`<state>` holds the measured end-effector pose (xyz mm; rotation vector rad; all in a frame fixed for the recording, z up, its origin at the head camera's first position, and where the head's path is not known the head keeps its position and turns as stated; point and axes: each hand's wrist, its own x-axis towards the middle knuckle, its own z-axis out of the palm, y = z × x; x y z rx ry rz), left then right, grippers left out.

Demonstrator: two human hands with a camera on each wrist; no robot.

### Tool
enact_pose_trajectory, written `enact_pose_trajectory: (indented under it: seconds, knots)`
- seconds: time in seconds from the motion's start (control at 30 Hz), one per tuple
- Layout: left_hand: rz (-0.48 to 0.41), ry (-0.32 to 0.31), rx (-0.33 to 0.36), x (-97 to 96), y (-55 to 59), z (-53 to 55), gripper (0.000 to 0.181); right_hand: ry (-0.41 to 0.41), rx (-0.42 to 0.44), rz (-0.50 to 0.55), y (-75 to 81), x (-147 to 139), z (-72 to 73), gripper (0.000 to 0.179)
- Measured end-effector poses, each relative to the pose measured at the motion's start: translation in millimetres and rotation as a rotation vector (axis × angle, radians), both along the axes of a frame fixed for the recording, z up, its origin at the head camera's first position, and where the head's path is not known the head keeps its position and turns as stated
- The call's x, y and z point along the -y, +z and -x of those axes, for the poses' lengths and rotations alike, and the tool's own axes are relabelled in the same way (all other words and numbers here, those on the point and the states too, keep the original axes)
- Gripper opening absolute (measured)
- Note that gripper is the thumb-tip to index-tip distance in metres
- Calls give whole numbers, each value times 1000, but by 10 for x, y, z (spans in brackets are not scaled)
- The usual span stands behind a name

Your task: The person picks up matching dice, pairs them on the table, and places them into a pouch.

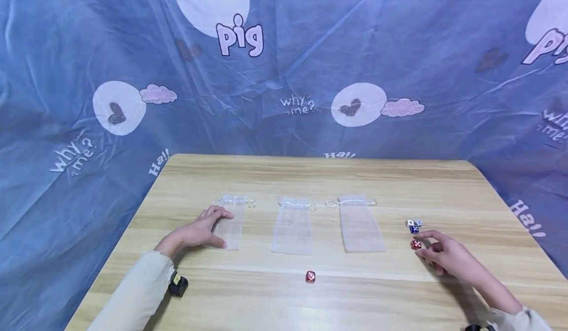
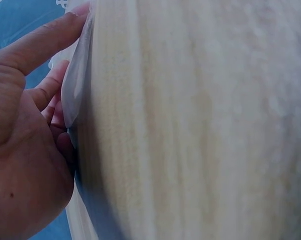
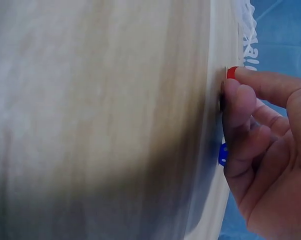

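Note:
My left hand (image 1: pixel 198 230) lies over the left edge of the leftmost white mesh drawstring bag (image 1: pixel 234 227), thumb and forefinger spread well apart. In the left wrist view, a fold of the bag (image 2: pixel 79 82) rises beside the fingers. At the right, my right hand (image 1: pixel 452 256) pinches a red die (image 1: pixel 415 244) between thumb and forefinger on the table. Only a red sliver of that die (image 3: pixel 232 73) shows in the right wrist view. Just beyond it sit a blue die (image 1: pixel 414 230) and two pale dice (image 1: pixel 410 223), close together.
A second mesh bag (image 1: pixel 293 230) lies flat at the middle, a third (image 1: pixel 361 227) to its right, cords at the far ends. Another red die (image 1: pixel 310 276) sits near the front of the wooden table (image 1: pixel 248 296). Blue printed cloth (image 1: pixel 266 133) hangs behind.

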<state>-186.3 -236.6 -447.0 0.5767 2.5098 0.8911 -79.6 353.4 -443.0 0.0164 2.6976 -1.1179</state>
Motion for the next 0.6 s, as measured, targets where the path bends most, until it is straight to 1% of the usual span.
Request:
enact_pose_trajectory:
  seconds: [0.1,0.17,0.33,0.47,0.6]
  knots:
    - [1,-3,-3,0,4,-12,72,-2,-1,-23,-6,17,6,44]
    - [1,-1,-5,-3,7,-14,71,3,-9,-29,-9,24,4,39]
    - [0,4,-2,-7,10,-16,71,17,-55,-52,-5,38,-14,29]
    - [-3,7,0,-6,14,-22,71,23,-79,-59,41,79,-24,27]
    - [-10,12,-2,-4,15,-28,71,52,-110,-66,121,170,-24,26]
